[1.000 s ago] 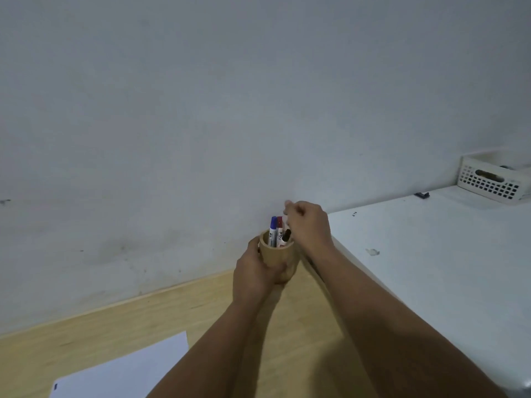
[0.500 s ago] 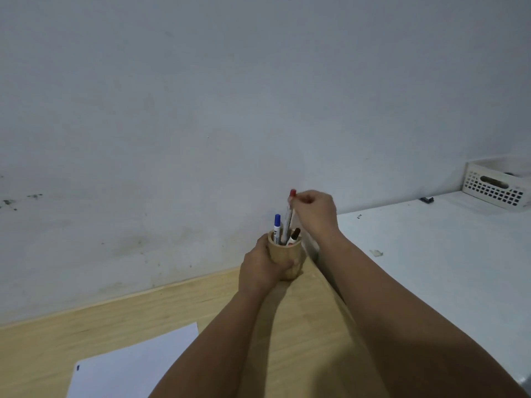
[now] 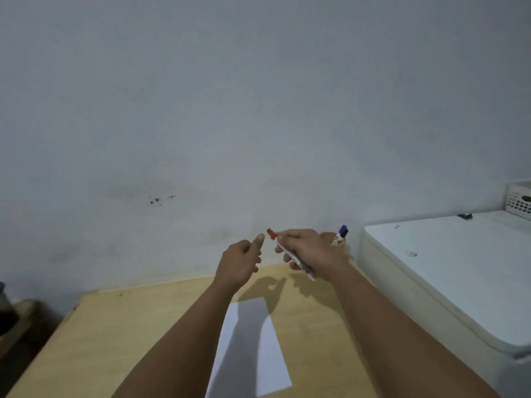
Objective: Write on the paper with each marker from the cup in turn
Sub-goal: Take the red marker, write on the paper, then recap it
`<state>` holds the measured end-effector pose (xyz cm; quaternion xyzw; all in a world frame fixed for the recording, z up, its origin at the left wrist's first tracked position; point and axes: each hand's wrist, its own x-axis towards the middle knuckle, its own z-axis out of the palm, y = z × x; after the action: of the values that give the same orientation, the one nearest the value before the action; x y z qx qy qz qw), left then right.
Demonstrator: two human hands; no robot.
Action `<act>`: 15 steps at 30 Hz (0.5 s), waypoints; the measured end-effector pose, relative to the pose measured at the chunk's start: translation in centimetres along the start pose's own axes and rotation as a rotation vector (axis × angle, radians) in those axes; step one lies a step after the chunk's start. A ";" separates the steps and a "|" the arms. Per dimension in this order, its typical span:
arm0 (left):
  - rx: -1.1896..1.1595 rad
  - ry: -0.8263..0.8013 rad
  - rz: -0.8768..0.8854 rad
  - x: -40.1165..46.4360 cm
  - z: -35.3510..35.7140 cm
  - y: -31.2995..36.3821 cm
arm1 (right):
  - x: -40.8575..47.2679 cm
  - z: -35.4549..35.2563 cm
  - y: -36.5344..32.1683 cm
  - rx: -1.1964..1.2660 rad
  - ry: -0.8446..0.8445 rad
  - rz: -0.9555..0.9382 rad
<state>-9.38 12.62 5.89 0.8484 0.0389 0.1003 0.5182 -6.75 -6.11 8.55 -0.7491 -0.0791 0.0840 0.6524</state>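
Note:
My right hand grips a white marker with a red cap, held slanted above the wooden table, cap pointing up and left. Close to that cap, my left hand is raised with thumb and fingers loosely apart, holding nothing. Behind my right hand, against the wall, stands the wooden cup, mostly hidden; a blue-capped marker sticks out of it. A white sheet of paper lies on the table between my forearms, partly in their shadow.
The wooden table ends at the left, where dark objects sit lower down. A white appliance top stands higher at the right, with a white perforated basket and a small dark item at its back.
My right hand has lifted the red-capped marker out of the cup and carried it left. My left hand has let go of the cup and risen towards the cap. The view has swung left.

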 end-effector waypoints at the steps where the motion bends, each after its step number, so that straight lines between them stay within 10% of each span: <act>1: 0.045 -0.042 0.005 -0.7 -1.5 -0.2 | -0.6 1.4 0.6 -0.029 -0.053 -0.006; 10: 0.149 -0.273 -0.092 -6.1 -12.1 -4.1 | -4.5 12.8 1.8 -0.120 -0.272 -0.024; 15: 0.182 0.020 -0.172 -6.0 -19.7 -6.3 | -4.8 15.9 4.7 -0.306 -0.095 -0.210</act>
<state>-19.20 31.67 8.27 0.8845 0.1256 0.0598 0.4452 -15.02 7.53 1.90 -0.8223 -0.1995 0.0376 0.5316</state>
